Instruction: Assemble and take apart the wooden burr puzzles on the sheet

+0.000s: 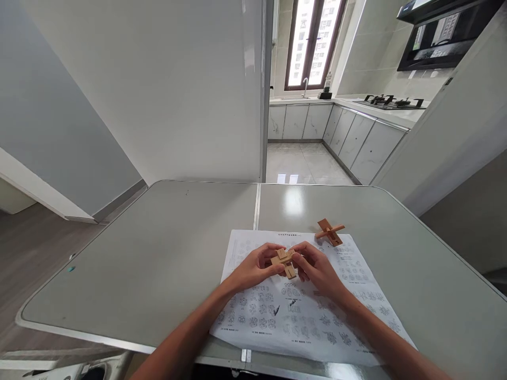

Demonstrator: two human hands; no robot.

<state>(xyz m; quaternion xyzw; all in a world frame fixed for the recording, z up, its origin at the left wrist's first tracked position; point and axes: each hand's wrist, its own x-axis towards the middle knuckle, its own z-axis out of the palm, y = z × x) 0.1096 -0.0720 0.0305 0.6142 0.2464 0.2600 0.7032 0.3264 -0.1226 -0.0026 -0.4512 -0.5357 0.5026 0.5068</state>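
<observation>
A small wooden interlocking puzzle [284,260] is held between both hands just above a printed instruction sheet [301,311]. My left hand [253,269] grips its left side with curled fingers. My right hand [317,266] pinches its right side. A second wooden puzzle [329,231], shaped like crossed bars, rests on the sheet's far right corner, a little beyond my right hand and untouched.
The sheet lies on a grey-green folding table [150,253] with a centre seam [256,206]. A white partition wall [166,89] stands right behind the table. A kitchen with cabinets [356,137] and a window [312,42] opens at the back right.
</observation>
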